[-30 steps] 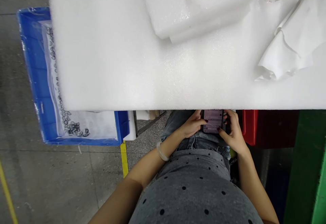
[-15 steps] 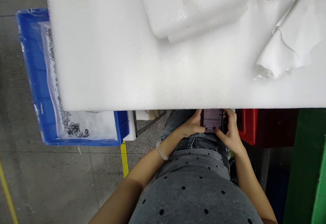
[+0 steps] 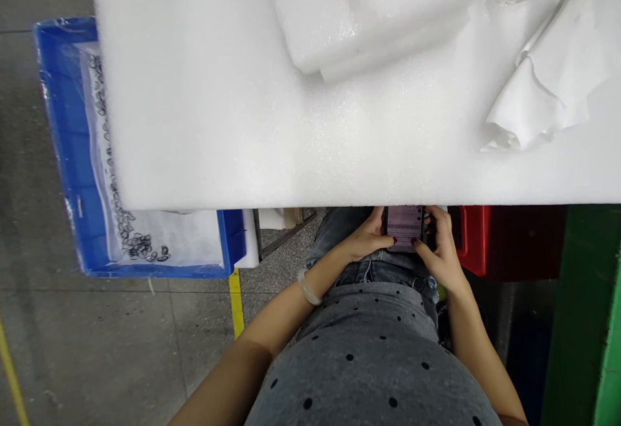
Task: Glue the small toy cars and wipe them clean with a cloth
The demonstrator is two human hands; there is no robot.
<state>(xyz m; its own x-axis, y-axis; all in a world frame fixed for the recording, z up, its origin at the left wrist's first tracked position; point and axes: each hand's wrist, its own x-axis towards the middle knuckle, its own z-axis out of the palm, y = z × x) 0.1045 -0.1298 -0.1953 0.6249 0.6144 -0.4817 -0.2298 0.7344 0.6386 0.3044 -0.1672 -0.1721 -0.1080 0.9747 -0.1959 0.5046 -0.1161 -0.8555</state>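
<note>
Phone (image 3: 405, 222) at foam sheet (image 3: 208, 122)'s near edge, partly covered, clasped by left hand (image 3: 363, 244) and right hand (image 3: 444, 261). Thumbs apart over lit keyboard, suggesting typing; remaining fingers partly hidden.

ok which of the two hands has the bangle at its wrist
The left hand: a pale bangle sits on that forearm near the wrist. The right hand, also on the phone, shows none.

The white foam (image 3: 204, 109) hides the top of the phone (image 3: 404, 232)
</note>
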